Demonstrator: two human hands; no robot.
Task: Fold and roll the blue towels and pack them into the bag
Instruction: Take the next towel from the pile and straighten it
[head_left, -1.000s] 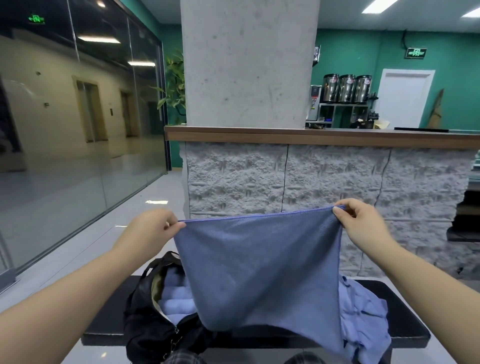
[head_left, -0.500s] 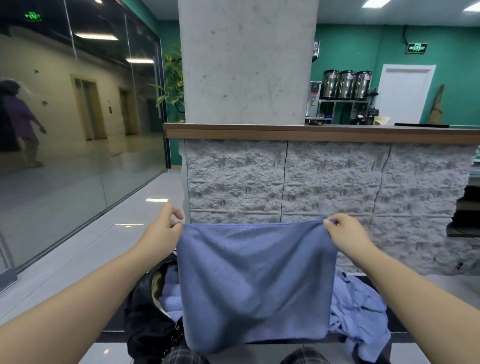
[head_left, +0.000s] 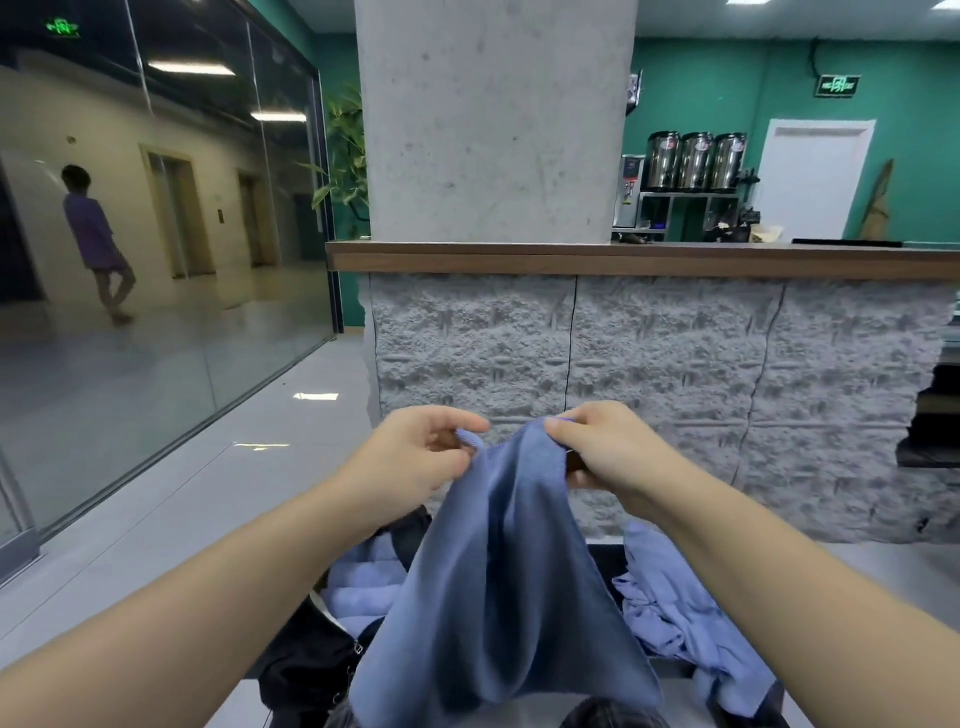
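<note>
A blue towel (head_left: 498, 587) hangs in the air in front of me, folded lengthwise down its middle. My left hand (head_left: 415, 462) pinches one top corner and my right hand (head_left: 602, 447) pinches the other; the two corners are almost together. Below on the left, a black bag (head_left: 306, 660) lies open on the bench with rolled blue towels (head_left: 363, 577) inside. A heap of loose blue towels (head_left: 675, 608) lies on the bench at the right, partly hidden by my right forearm.
The dark bench (head_left: 605, 558) stands before a grey stone counter wall (head_left: 675, 374) with a wooden top and a concrete pillar (head_left: 493, 119). A glass wall (head_left: 156, 260) runs along the left; a person walks behind it. Grey floor lies to the left.
My hands have come together from wide apart, bringing the towel's two top corners close, so the flat spread towel now hangs folded in half.
</note>
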